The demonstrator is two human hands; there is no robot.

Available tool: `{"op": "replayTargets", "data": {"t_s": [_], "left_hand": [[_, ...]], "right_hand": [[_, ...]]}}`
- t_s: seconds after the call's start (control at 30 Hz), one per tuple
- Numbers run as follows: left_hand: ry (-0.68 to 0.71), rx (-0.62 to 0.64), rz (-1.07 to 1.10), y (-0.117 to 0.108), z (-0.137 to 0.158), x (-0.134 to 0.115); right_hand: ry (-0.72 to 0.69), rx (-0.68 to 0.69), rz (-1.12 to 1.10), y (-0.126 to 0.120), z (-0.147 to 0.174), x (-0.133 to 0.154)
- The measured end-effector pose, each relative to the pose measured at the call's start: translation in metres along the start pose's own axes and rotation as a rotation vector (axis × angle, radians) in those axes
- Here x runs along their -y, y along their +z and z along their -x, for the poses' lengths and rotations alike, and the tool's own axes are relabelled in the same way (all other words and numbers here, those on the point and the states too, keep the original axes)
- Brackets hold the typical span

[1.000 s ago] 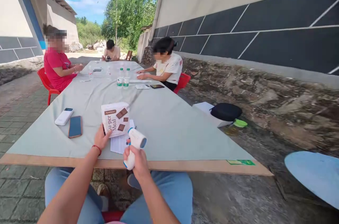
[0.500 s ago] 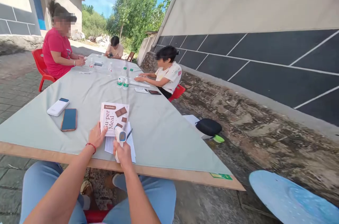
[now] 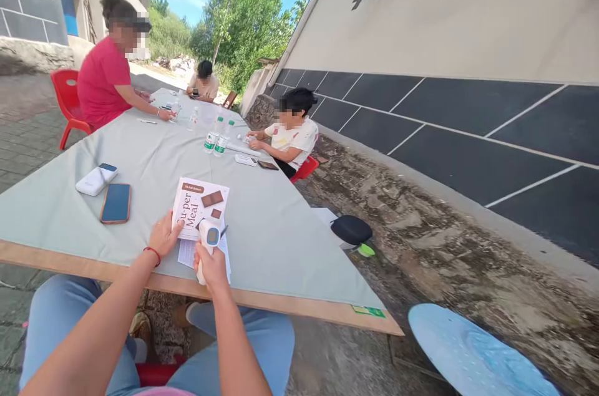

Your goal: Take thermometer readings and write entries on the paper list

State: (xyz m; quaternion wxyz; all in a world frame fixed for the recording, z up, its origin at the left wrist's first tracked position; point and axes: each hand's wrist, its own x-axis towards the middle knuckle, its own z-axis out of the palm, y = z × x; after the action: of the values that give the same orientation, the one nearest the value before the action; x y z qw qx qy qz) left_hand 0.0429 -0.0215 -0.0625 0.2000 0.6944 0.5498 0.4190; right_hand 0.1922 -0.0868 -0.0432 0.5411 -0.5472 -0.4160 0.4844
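My left hand (image 3: 163, 232) is closed on the lower left edge of a white and brown box (image 3: 204, 199) printed "Su-per Meal" with chocolate pieces. In my right hand (image 3: 213, 265), fingers wrapped round its handle, is a white infrared thermometer (image 3: 206, 235). Its small screen faces me, and its head is in front of the box's lower right corner. Printed paper sheets (image 3: 187, 251) lie on the table under the box and my right hand. A dark pen (image 3: 224, 230) shows in part beside the thermometer.
On the covered table (image 3: 276, 240), a white power bank (image 3: 97, 179) and a phone (image 3: 115, 203) lie left. Green-capped bottles (image 3: 221, 140) stand farther back. Three people sit around the table. A black case (image 3: 350, 229) and a blue round surface (image 3: 472, 346) are at right.
The camera view has shifted slightly. The person in pink now leans forward with a hand at a bottle. The person at right has raised their hands to a small item. My grips are unchanged.
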Motion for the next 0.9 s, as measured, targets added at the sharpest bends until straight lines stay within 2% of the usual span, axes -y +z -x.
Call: {"op": "replayTargets", "data": {"t_s": [0.27,0.57,0.9], "left_hand": [[0.02,0.025,-0.006,0.0001,0.0006,0.0023],[0.035,0.02,-0.005,-0.0001,0.0017,0.0003],[0.028,0.007,-0.007,0.0015,0.0013,0.0019]], "right_hand": [[0.017,-0.021,0.102,-0.0019,-0.0014,-0.0011],[0.027,-0.039,0.045,0.0011,0.0031,0.0007],[0.031,-0.026,0.1,-0.003,0.0019,-0.0024]]}}
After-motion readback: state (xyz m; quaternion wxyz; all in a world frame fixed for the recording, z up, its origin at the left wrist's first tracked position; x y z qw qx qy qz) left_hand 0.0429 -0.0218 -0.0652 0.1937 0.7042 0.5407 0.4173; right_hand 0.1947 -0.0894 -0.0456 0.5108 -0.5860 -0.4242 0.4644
